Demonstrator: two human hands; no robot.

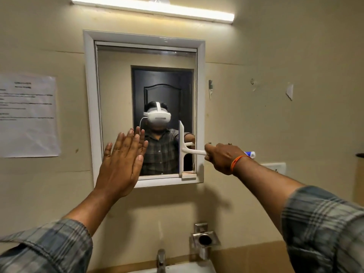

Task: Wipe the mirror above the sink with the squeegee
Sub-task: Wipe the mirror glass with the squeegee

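A white-framed mirror (118, 79) hangs on the beige wall above the sink (189, 267). My right hand (222, 157) grips the handle of a white squeegee (182, 148). Its blade stands vertical against the glass near the mirror's right edge, reaching down to the lower frame. My left hand (120, 164) is flat and open, fingers up, resting at the mirror's lower left corner over the frame. The glass reflects a person wearing a white headset.
A tap (161, 260) rises from the sink below. A steel holder (204, 240) is fixed to the wall right of it. A printed sheet (27, 115) is taped at the left, a tube light (153, 8) runs above, and a white switch plate (275, 167) sits at the right.
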